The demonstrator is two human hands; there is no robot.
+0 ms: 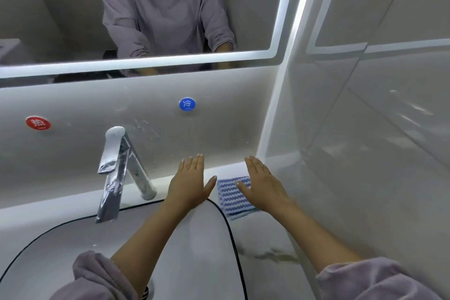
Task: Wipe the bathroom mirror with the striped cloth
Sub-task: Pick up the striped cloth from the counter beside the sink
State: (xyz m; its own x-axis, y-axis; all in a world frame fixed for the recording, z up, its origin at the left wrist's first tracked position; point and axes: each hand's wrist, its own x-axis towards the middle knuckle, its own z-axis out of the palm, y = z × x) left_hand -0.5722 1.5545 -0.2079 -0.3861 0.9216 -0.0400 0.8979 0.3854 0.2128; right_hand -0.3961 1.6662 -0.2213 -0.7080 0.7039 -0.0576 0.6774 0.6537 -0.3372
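Observation:
The striped cloth [231, 198], blue and white in a zigzag pattern, lies folded on the white counter to the right of the sink. My right hand [264, 184] hovers flat just above its right part, fingers stretched out, holding nothing. My left hand [190, 182] is flat and open to the left of the cloth, above the sink's back rim, thumb pointing toward the cloth. The mirror [73, 7] with a lit white border fills the upper left and reflects a person in a grey-lilac top.
A chrome faucet [117, 170] stands left of my left hand over the sink [207, 238] with its black rim line. A red sticker [38, 123] and a blue sticker [187, 104] sit on the back wall. A glossy side wall [365, 129] closes in on the right.

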